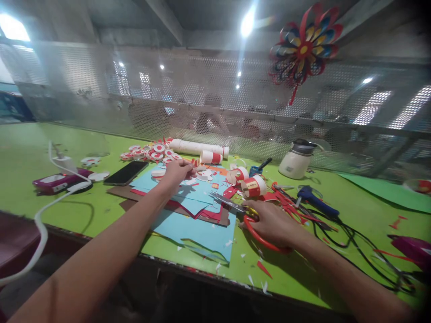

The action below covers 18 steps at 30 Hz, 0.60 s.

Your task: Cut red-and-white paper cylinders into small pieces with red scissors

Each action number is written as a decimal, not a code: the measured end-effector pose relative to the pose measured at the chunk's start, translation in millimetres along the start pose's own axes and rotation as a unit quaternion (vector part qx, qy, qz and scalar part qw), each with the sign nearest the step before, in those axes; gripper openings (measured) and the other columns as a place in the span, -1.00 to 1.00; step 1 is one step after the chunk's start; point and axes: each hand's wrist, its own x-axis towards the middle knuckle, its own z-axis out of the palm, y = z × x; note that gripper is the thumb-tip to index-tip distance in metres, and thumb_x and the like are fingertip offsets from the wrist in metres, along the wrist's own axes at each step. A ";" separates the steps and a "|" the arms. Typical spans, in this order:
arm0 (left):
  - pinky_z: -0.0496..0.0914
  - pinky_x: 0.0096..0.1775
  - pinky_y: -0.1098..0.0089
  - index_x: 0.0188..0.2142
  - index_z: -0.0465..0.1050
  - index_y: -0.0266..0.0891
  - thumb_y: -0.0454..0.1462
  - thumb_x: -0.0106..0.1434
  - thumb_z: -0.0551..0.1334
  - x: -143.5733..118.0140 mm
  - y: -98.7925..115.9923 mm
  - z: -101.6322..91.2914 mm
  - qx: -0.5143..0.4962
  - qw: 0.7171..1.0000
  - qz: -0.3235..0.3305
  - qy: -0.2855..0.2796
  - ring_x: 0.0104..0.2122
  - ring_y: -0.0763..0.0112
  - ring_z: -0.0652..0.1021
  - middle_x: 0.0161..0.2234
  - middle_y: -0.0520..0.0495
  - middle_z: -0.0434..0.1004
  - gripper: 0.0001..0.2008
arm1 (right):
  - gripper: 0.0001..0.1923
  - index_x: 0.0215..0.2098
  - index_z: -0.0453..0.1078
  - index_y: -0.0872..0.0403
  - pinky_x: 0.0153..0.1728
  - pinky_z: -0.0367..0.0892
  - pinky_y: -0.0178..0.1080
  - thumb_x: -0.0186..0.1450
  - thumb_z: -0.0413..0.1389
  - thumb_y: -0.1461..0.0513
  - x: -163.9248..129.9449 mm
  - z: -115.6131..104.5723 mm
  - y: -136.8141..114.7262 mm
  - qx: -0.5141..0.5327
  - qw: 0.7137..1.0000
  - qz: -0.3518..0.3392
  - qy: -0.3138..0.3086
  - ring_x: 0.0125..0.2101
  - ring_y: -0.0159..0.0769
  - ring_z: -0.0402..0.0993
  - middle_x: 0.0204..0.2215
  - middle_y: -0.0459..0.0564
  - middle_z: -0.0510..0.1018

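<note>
Counts, all relative to the light-blue paper stack (202, 233). 2 bare hands: left hand (178, 171) over it, right hand (269, 217) at its right edge with 1 pair of orange-handled steel scissors (235, 205). Right: 1 blue plastic glue gun (318, 202), 1 bright-green paper sheet (387, 192). Left: 1 flat black phone (126, 173). Behind: 3 red-and-white paper cylinders (255, 186), 1 long white tube (198, 147). Right-rear: 1 cream kettle with black lid (295, 162), 1 small blue pot (256, 171). Left-rear: red-and-white discs (159, 148), overlapping, exact count unreadable.

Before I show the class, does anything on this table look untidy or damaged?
Yes: paper scraps lie strewn untidily on the table near the scissors, and the near edge of the lower blue sheet looks uneven rather than straight.
</note>
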 end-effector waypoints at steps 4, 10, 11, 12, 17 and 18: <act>0.33 -0.54 0.50 -0.53 0.37 -0.35 -0.35 0.00 0.25 2.0 -2.9 -0.6 0.025 1.000 -0.002 -0.005 -0.58 0.46 0.50 -0.62 -0.05 0.45 -0.92 | -0.66 -0.09 0.38 0.04 -0.34 0.16 -0.27 0.22 0.04 0.09 0.9 3.2 2.0 0.002 1.000 -0.008 -0.006 -0.25 -0.14 0.41 -0.20 0.11 0.51; 0.33 -0.51 0.51 -0.57 0.36 -0.36 -0.39 -0.01 0.26 -3.4 -0.6 3.2 -0.003 1.000 -0.013 -0.023 -0.59 0.49 0.49 -0.63 -0.05 0.44 -0.91 | -0.63 -0.07 0.36 0.03 -0.35 0.16 -0.24 0.24 0.00 0.04 1.5 4.6 2.3 -0.030 0.999 -0.026 -0.004 -0.25 -0.11 0.41 -0.22 0.11 0.52; 0.34 -0.49 0.50 -0.57 0.36 -0.36 -0.40 -0.01 0.26 -4.5 0.1 3.7 -0.015 0.999 -0.016 -0.028 -0.58 0.49 0.49 -0.63 -0.05 0.44 -0.91 | -0.62 -0.07 0.35 0.02 -0.35 0.17 -0.23 0.23 0.00 0.03 1.5 4.5 2.0 -0.037 0.999 -0.026 -0.002 -0.24 -0.09 0.41 -0.22 0.11 0.52; 0.35 -0.47 0.50 -0.57 0.35 -0.36 -0.40 -0.01 0.26 -5.3 0.6 3.9 -0.024 0.999 -0.018 -0.031 -0.57 0.49 0.49 -0.62 -0.05 0.45 -0.91 | -0.61 -0.06 0.35 0.01 -0.35 0.17 -0.23 0.23 0.00 0.02 1.6 4.3 1.6 -0.042 0.999 -0.027 -0.001 -0.24 -0.09 0.41 -0.22 0.11 0.52; 0.36 -0.43 0.44 -0.55 0.36 -0.35 -0.41 -0.05 0.29 -5.4 -1.0 3.1 -0.038 0.998 -0.025 -0.044 -0.56 0.46 0.50 -0.61 -0.07 0.46 -0.90 | -0.60 -0.07 0.35 0.00 -0.36 0.18 -0.24 0.22 -0.01 -0.01 1.8 4.3 -0.6 -0.048 0.998 -0.035 0.000 -0.24 -0.10 0.43 -0.22 0.09 0.53; 0.36 -0.44 0.44 -0.56 0.36 -0.34 -0.41 -0.06 0.29 -4.8 -1.9 2.5 -0.033 0.998 -0.026 -0.044 -0.56 0.45 0.50 -0.61 -0.07 0.46 -0.90 | -0.59 -0.08 0.36 0.01 -0.36 0.18 -0.24 0.22 -0.01 -0.02 1.7 4.5 -0.9 -0.051 0.998 -0.036 0.002 -0.25 -0.10 0.43 -0.22 0.09 0.53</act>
